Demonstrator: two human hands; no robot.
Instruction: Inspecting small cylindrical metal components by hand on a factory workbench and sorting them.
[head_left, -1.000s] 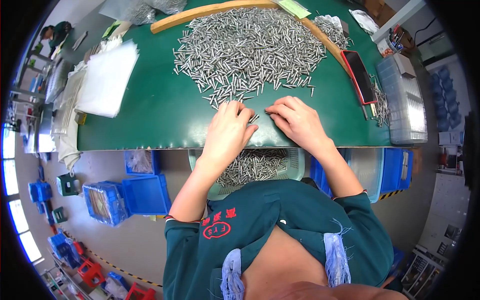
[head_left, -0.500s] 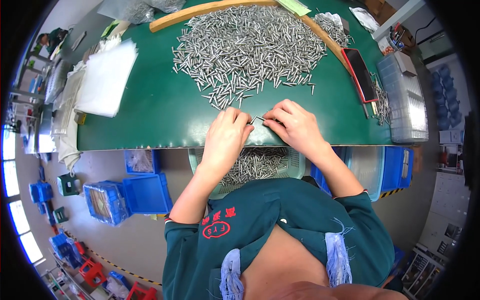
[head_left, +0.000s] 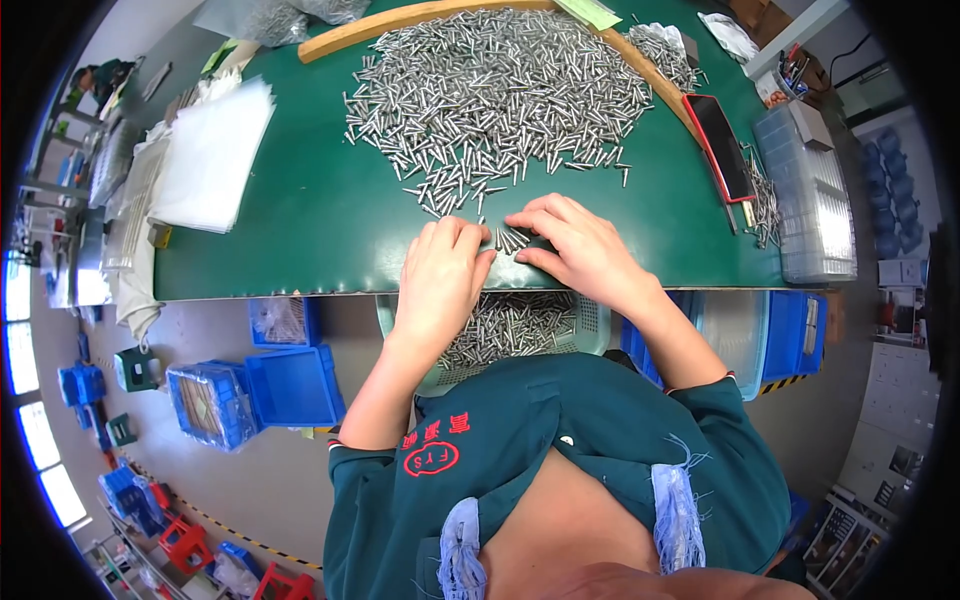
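Our right hand (head_left: pixel 575 240) has its thumb and forefinger spread, with a small fan of metal pins (head_left: pixel 511 241) lying in the gap between them. Our left hand (head_left: pixel 445 265) sits at nine o'clock of the fan, fingers curled and thumb close to the forefinger; we cannot tell whether a pin is pinched inside. With the right fingers this loose, the fan could splay or roll apart if we nudged it unevenly, and a pin under the left fingers could slip without our noticing.

Straight out at twelve o'clock, the front of the big heap of pins (head_left: pixel 510 90) ends close to our fingertips. A careless reach there could push strays into the fan and mix the two. The wooden strip (head_left: pixel 430 15) curves round the heap's far side from eleven to two o'clock, but nothing fences its near side.

At six o'clock the bare edge of the green table (head_left: pixel 330 255) runs near our wrists. Below it is a pale green basket (head_left: pixel 592 325) of similar pins, so one swept over the edge could drop in and be lost among them.

At two o'clock a red-framed phone (head_left: pixel 720 150) leans near the strip's end; a wide elbow swing could knock it.
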